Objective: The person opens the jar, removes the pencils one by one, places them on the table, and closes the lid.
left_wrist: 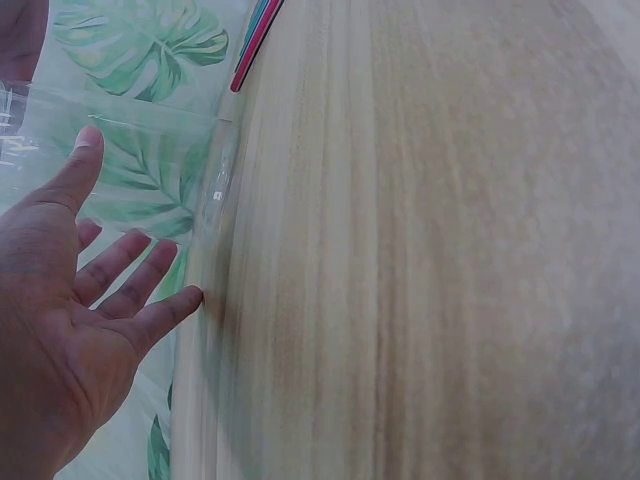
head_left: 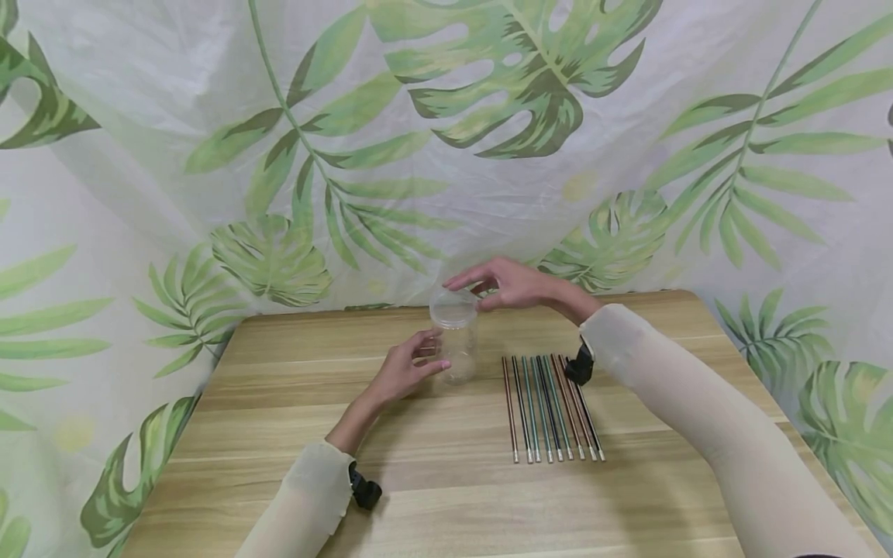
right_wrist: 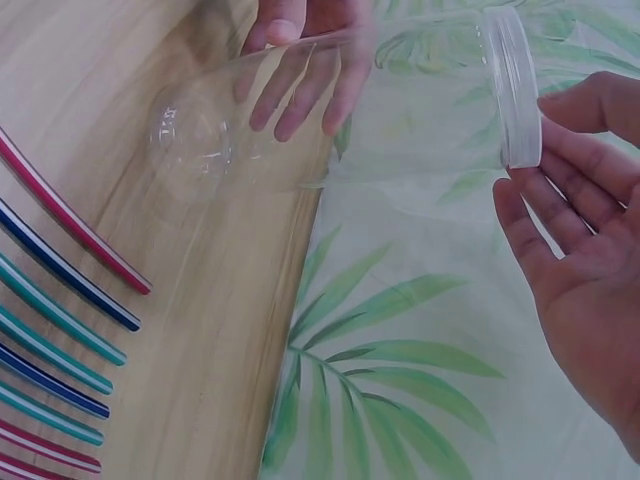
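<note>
A clear plastic jar (head_left: 456, 353) stands upright on the wooden table with a translucent lid (head_left: 453, 311) on its top. My left hand (head_left: 405, 370) is at the jar's left side. Its thumb lies in front of the wall and its fingers, loosely extended, show through the clear plastic in the right wrist view. My right hand (right_wrist: 590, 215) is at the lid, thumb by the top edge and fingers reaching past the rim; the palm faces the lid. Whether either hand presses on the plastic is hard to tell. Inside the jar I see nothing.
Right of the jar, several striped pencils (head_left: 537, 407) in red, dark blue and teal lie side by side, eraser ends toward me. The wooden table (head_left: 293, 387) ends just behind the jar at a leaf-printed cloth (head_left: 391, 232). My right forearm passes beside the pencils.
</note>
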Demonstrator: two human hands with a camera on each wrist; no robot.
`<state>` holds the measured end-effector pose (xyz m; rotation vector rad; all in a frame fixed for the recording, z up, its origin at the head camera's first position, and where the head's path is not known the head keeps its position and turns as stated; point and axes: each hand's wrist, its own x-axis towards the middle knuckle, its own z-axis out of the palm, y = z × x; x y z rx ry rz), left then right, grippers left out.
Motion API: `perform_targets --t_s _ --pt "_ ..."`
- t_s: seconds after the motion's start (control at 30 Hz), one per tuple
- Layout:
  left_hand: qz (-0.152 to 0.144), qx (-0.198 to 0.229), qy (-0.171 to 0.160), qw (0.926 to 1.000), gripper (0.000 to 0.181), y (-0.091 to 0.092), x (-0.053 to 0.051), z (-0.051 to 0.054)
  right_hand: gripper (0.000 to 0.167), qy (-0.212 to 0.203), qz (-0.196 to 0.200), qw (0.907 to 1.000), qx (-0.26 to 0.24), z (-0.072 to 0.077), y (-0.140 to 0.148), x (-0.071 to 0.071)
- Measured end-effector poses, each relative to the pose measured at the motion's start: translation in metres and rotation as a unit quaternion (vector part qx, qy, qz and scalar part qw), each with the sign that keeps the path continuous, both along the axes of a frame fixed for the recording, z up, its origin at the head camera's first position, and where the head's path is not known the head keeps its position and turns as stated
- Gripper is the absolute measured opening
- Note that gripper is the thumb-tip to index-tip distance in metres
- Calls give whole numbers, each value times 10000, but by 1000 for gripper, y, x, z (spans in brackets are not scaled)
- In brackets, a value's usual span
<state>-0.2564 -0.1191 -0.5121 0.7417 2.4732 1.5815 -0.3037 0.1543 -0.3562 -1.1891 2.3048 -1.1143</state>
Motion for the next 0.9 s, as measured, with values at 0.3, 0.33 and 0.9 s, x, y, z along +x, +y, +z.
perform_targets --t_s 0.3,0.33,0.9 --pt "-20 29 -1 10000 64 0 0 0 50 341 -73 9993 -131 0 1 3" --pt "-14 24 5 10000 64 0 0 0 49 442 -120 9989 -126 -1 1 4" --pt "13 -35 10 10000 65 1 0 -1 50 1426 -1429 9794 78 -10 -7 29"
